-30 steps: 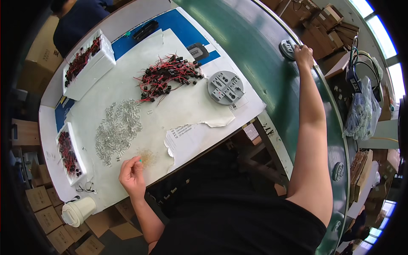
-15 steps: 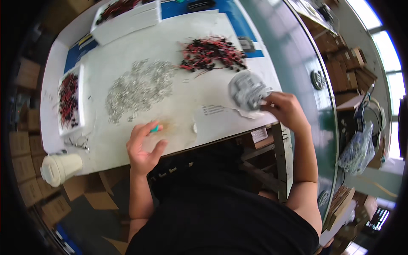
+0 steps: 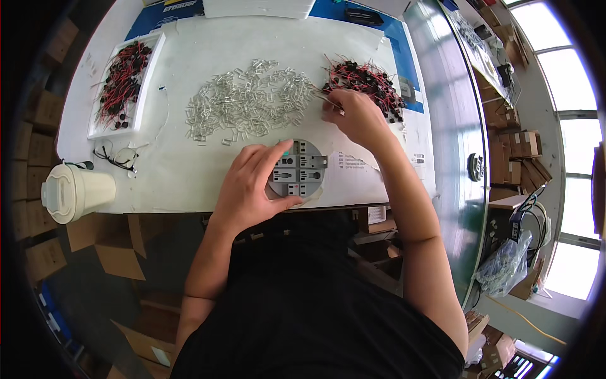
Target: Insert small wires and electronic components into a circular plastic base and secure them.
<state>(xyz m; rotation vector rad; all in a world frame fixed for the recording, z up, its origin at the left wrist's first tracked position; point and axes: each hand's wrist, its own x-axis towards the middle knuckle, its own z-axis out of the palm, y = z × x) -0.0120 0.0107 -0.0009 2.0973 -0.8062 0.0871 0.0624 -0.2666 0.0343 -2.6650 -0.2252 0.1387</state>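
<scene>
A round grey fixture [image 3: 305,168] with slotted blocks lies flat near the table's front edge. My left hand [image 3: 249,186] grips its left side, fingers along the far rim and thumb at the near rim; a bit of teal shows by the fingertips. Farther right, my right hand [image 3: 356,117] is closed in a pinch between two piles. One is a spread of small shiny U-shaped metal clips [image 3: 243,101]; the other is a heap of black parts with red and black wires [image 3: 369,85]. Thin dark lines show at the right fingertips, but what they hold is unclear.
A white tray [image 3: 140,117] of similar wired parts stands at the left. Eyeglasses [image 3: 117,158] and a cream lidded cup [image 3: 79,191] sit near the left front corner. A white foam box [image 3: 259,7] is at the back. Open cartons [image 3: 117,246] stand below the table.
The grey fixture has come down from the right hand onto the table in front of me. My left hand has closed on it; my right hand has moved to the piles.
</scene>
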